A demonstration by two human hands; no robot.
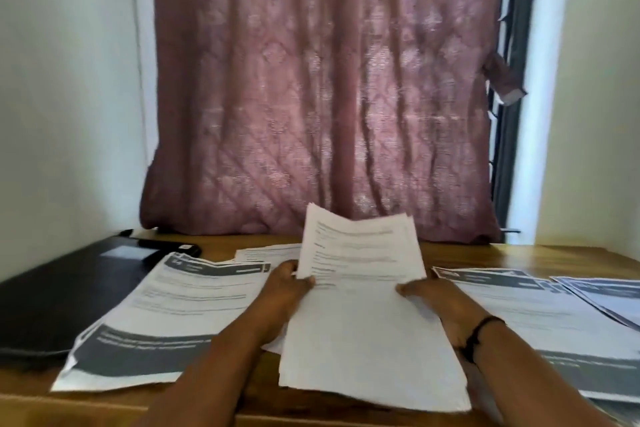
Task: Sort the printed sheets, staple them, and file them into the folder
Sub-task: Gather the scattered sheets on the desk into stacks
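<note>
A stack of printed sheets [367,315] is held up over the near edge of the worktop [485,253], gripped at its sides by both hands: the left hand [287,291] with thumb curled over the left edge, the right hand [440,302] pinching the right edge. The upper pages appear fanned and uneven, though blur makes this uncertain. The edges are best squared by tapping before stapling. Sorted piles [180,308] lie flat on either side. The dark folder [65,291] rests at far left, well apart.
</note>
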